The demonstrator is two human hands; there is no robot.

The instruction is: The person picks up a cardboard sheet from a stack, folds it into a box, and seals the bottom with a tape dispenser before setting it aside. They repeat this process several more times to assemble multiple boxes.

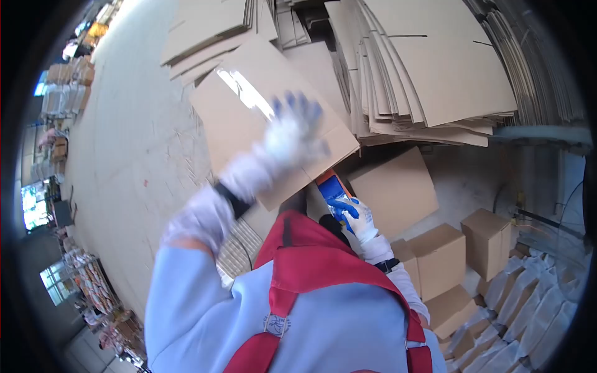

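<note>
My left hand (291, 130), in a white glove with blue fingertips, is blurred over a flat cardboard box (249, 124), its fingers spread. A shiny strip of clear tape (242, 90) runs along the upper part of the box and passes near the fingertips. Whether the palm touches the cardboard cannot be made out. Below the box's lower right corner, my right hand (360, 219), gloved in white and blue, is wrapped round the handle of a blue and orange tape dispenser (331, 189).
Stacks of flattened cardboard (441, 68) stand at the top right, with more sheets (208, 28) at the top left. Closed boxes (438, 252) and wrapped packs (522, 304) lie at the lower right. A quilted pad (241, 248) is on the concrete floor (143, 143) to the left.
</note>
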